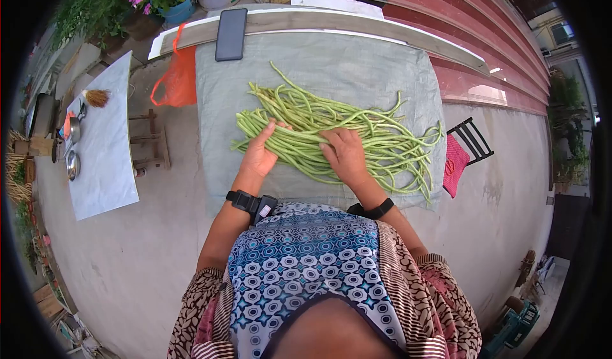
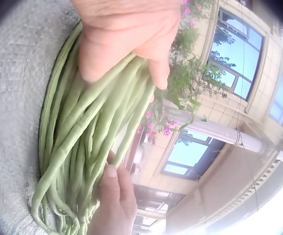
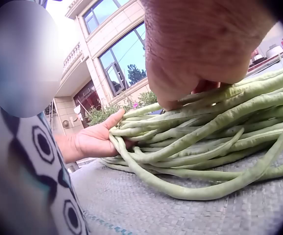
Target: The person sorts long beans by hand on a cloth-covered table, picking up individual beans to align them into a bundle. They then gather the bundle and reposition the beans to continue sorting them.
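A big heap of long green yardlong beans (image 1: 331, 114) lies across the grey woven sheet on the table. My left hand (image 1: 260, 155) grips a bundle of them near their left ends, thumb on top and the other fingers mostly hidden beneath. In the left wrist view, the bundle (image 2: 99, 117) fans out from under that hand. Farther right, my right hand (image 1: 345, 156) has its fingers curled over beans about midway along the heap. Its thumb and fingers pinch at the bundle's edge in the left wrist view. Loose bean tips (image 1: 421, 161) trail off to the right.
A black phone (image 1: 231, 34) lies at the table's back left, above an orange plastic bag (image 1: 178, 77) hanging by the edge. On the left stands a low white table (image 1: 102, 149) with a brush (image 1: 96, 98) and metal bowls. A folding stool (image 1: 470, 141) is at the right.
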